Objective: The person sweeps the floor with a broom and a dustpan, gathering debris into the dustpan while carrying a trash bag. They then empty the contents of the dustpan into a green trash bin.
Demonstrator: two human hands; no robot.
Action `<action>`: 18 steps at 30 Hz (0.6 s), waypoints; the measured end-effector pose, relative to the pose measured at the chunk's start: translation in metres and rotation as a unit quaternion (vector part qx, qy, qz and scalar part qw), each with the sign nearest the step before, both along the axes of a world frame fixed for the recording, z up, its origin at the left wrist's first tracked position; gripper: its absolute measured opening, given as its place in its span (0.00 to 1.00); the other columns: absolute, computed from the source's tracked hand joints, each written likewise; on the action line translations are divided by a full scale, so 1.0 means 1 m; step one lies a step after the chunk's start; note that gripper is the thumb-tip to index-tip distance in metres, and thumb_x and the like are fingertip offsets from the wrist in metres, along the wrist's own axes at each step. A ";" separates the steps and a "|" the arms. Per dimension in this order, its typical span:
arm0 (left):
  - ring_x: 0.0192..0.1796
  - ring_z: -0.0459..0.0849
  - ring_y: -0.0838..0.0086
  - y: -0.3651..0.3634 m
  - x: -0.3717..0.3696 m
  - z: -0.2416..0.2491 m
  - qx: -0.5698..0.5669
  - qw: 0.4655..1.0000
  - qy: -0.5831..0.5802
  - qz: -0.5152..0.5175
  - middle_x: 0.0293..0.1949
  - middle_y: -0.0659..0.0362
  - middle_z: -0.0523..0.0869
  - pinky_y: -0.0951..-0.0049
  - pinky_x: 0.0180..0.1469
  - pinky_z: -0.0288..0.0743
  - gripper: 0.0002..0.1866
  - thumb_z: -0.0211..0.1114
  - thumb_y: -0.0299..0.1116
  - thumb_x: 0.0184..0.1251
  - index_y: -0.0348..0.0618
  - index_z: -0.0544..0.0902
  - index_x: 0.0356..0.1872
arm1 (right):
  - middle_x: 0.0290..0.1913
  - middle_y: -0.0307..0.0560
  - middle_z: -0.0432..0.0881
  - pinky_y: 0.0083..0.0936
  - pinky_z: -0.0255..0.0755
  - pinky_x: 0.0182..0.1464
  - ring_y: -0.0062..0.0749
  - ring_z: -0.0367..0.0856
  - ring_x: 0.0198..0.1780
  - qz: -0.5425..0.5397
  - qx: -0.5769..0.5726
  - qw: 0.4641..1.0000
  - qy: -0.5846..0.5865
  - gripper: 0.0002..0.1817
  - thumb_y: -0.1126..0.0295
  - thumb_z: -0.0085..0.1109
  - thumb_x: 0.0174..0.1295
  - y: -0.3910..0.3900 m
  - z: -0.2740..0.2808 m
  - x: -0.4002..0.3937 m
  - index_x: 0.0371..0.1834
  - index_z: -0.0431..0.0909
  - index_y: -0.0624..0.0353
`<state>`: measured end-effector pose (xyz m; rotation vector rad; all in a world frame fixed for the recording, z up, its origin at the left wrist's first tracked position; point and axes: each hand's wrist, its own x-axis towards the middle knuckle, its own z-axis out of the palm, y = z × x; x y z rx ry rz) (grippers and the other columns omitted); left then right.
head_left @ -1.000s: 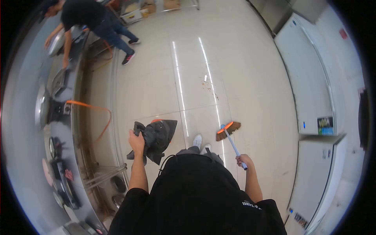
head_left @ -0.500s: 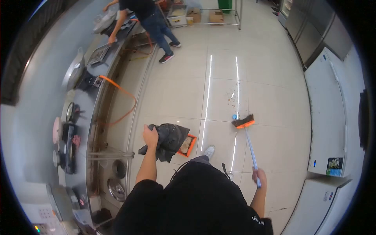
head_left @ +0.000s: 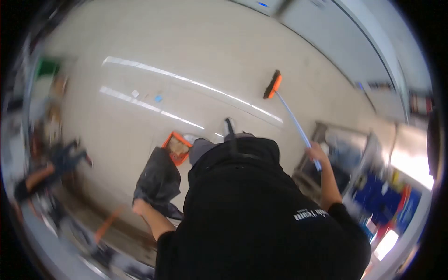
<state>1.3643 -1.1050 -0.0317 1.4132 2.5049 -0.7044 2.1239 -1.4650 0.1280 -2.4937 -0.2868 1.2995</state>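
Note:
My left hand (head_left: 141,206) is closed on a dark plastic bag (head_left: 160,179) that hangs beside my left leg. An orange dustpan (head_left: 178,148) with light brown matter in it lies just past the bag, near my foot. On the right, my right hand (head_left: 317,153) grips the upper end of a broom (head_left: 293,114) with a pale blue handle. The broom's orange head with dark bristles is out over the floor. A blue scrap (head_left: 158,98) and a white scrap (head_left: 135,93) lie on the tiles ahead of the dustpan.
Another person (head_left: 56,163) is at the far left by the counter, blurred. An orange hose (head_left: 108,224) hangs at the lower left. White freezers (head_left: 326,37) line the upper right. A rack (head_left: 336,140) with things on it stands close to my right hand.
The view has swung round to the right. The broom head is now away from the scraps, which appear farther left. The bag hangs lower and longer from my left hand.

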 end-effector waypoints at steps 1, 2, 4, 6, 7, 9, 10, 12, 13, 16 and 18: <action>0.45 0.82 0.54 0.019 0.011 -0.002 0.102 0.980 -0.063 0.161 0.42 0.45 0.82 0.58 0.48 0.75 0.17 0.57 0.37 0.59 0.34 0.77 0.45 | 0.13 0.44 0.73 0.28 0.66 0.14 0.28 0.72 0.11 -0.007 -0.046 0.999 -0.023 0.09 0.71 0.56 0.53 -0.036 -0.029 0.010 0.27 0.73 0.67; 0.47 0.81 0.51 0.037 0.024 -0.002 0.234 0.918 -0.109 0.300 0.44 0.41 0.81 0.56 0.50 0.74 0.19 0.57 0.37 0.59 0.33 0.76 0.46 | 0.14 0.49 0.75 0.31 0.68 0.17 0.32 0.74 0.13 -0.043 -0.038 0.998 -0.018 0.09 0.70 0.56 0.51 -0.025 -0.013 0.002 0.24 0.73 0.68; 0.48 0.80 0.49 0.079 0.081 0.034 0.322 0.872 -0.064 0.362 0.45 0.37 0.79 0.54 0.51 0.74 0.20 0.56 0.37 0.59 0.29 0.74 0.46 | 0.15 0.51 0.77 0.35 0.70 0.20 0.37 0.76 0.15 -0.018 -0.111 0.991 -0.066 0.10 0.69 0.56 0.49 -0.055 -0.051 0.017 0.23 0.74 0.69; 0.48 0.80 0.48 0.124 0.042 0.008 0.303 0.887 -0.055 0.344 0.46 0.36 0.79 0.54 0.50 0.74 0.21 0.56 0.37 0.59 0.28 0.74 0.45 | 0.16 0.54 0.77 0.35 0.71 0.21 0.40 0.77 0.16 -0.086 -0.156 0.979 -0.097 0.11 0.70 0.56 0.47 -0.012 -0.045 -0.003 0.24 0.75 0.71; 0.47 0.80 0.48 0.120 0.044 0.034 0.326 0.892 -0.026 0.312 0.45 0.36 0.79 0.54 0.50 0.74 0.20 0.57 0.38 0.59 0.28 0.75 0.45 | 0.16 0.54 0.77 0.35 0.71 0.21 0.39 0.78 0.17 -0.089 -0.165 0.980 -0.073 0.10 0.71 0.55 0.47 -0.033 -0.068 0.026 0.23 0.76 0.71; 0.46 0.80 0.47 0.032 0.110 0.104 0.364 0.885 -0.016 0.289 0.42 0.35 0.80 0.53 0.50 0.74 0.20 0.58 0.39 0.58 0.27 0.76 0.40 | 0.17 0.55 0.77 0.36 0.71 0.21 0.39 0.78 0.18 -0.086 -0.189 0.976 -0.058 0.09 0.72 0.54 0.45 -0.137 -0.089 0.086 0.23 0.77 0.71; 0.46 0.80 0.47 0.027 0.103 0.103 0.365 0.891 -0.008 0.269 0.41 0.35 0.80 0.53 0.49 0.74 0.20 0.58 0.39 0.58 0.26 0.77 0.39 | 0.17 0.54 0.78 0.36 0.70 0.21 0.39 0.79 0.18 -0.080 -0.211 0.972 -0.058 0.09 0.73 0.53 0.45 -0.154 -0.109 0.093 0.22 0.77 0.71; 0.46 0.80 0.46 0.020 0.090 0.111 0.366 0.899 0.014 0.240 0.39 0.34 0.80 0.52 0.49 0.74 0.20 0.58 0.40 0.57 0.26 0.77 0.38 | 0.18 0.54 0.78 0.36 0.70 0.21 0.39 0.79 0.19 -0.056 -0.255 0.964 -0.057 0.08 0.75 0.52 0.43 -0.181 -0.163 0.096 0.20 0.77 0.70; 0.47 0.80 0.45 0.017 0.075 0.109 0.373 0.905 -0.003 0.206 0.40 0.34 0.80 0.52 0.50 0.73 0.21 0.59 0.40 0.58 0.26 0.77 0.39 | 0.19 0.52 0.79 0.35 0.69 0.21 0.39 0.79 0.19 -0.027 -0.186 0.981 -0.056 0.08 0.74 0.53 0.42 -0.224 -0.222 0.100 0.20 0.77 0.69; 0.46 0.79 0.44 0.016 0.074 0.123 0.347 0.916 -0.005 0.201 0.41 0.34 0.80 0.51 0.50 0.73 0.21 0.59 0.40 0.57 0.27 0.76 0.41 | 0.10 0.45 0.73 0.26 0.62 0.14 0.32 0.73 0.12 -0.163 -0.083 0.983 0.007 0.10 0.71 0.53 0.45 -0.157 -0.198 0.081 0.12 0.74 0.63; 0.46 0.79 0.44 0.005 0.072 0.123 0.329 0.934 0.035 0.135 0.42 0.35 0.80 0.51 0.50 0.72 0.22 0.59 0.41 0.58 0.28 0.75 0.43 | 0.09 0.44 0.69 0.26 0.59 0.12 0.30 0.68 0.09 -0.195 -0.014 0.975 0.103 0.10 0.71 0.52 0.49 -0.117 -0.177 0.081 0.12 0.73 0.61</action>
